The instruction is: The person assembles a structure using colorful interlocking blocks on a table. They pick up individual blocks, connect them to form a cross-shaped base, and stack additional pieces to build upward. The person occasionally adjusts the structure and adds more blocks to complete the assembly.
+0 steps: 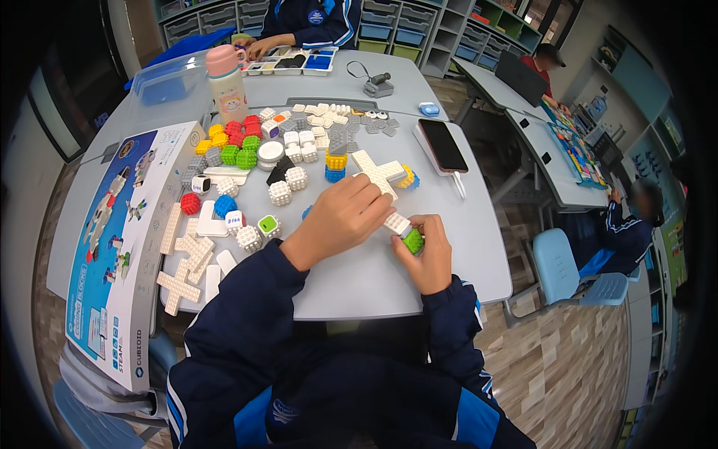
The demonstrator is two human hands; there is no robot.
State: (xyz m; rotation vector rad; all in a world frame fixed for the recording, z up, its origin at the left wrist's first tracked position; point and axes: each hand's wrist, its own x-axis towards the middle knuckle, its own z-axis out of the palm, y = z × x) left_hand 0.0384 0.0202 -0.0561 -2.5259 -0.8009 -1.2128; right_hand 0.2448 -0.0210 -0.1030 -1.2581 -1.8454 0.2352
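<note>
My left hand [340, 217] is closed, its fingers pinched on a white cross-shaped studded building plate [376, 170]. Yellow and blue studded blocks [408, 178] show at the far right arm of the cross. Close by on the right, my right hand [432, 258] grips a green studded block [412, 241] between thumb and fingers. A white studded piece [397, 223] sits against the top of the green block, beneath my left fingertips. Whether it joins the cross is hidden by my fingers. Beyond my left hand stands a stack of grey, yellow and blue blocks [336, 161].
Loose cube blocks [243, 153] and white plates [196, 254] cover the table's left side. A large blue-and-white box [123, 247] leans at the left edge, near a pink-capped bottle [227, 86]. A phone [446, 146] lies at the right. Across the table, a person handles a parts tray [298, 69].
</note>
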